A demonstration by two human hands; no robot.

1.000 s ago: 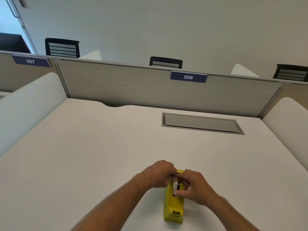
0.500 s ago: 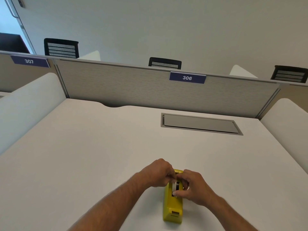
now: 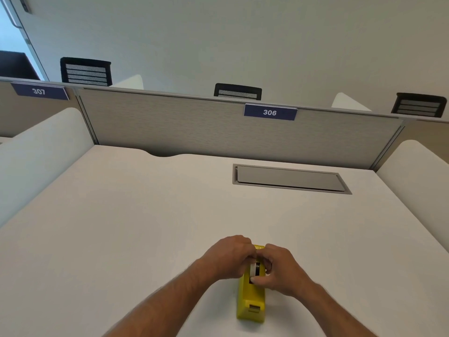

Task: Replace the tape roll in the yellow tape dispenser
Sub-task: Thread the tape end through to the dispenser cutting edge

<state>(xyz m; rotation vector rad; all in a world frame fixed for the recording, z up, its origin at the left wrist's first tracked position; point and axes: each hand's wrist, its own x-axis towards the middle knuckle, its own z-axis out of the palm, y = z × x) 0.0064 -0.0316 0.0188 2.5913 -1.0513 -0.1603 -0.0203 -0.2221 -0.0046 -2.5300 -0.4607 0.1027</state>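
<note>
Yellow tape dispenser (image 3: 251, 297), one only, stands near the front edge of the white desk (image 3: 121, 227), cutter end toward the person. Left hand (image 3: 228, 257) and right hand (image 3: 279, 271) both curl round the single tape roll (image 3: 253, 269) in its cradle. Since a second ago both hands have closed tighter; roll not lifted. Judgement: roll removal barely begun. No spare roll is visible.

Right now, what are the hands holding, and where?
Both hands grip the tape roll from either side, seated in the yellow dispenser.
</note>
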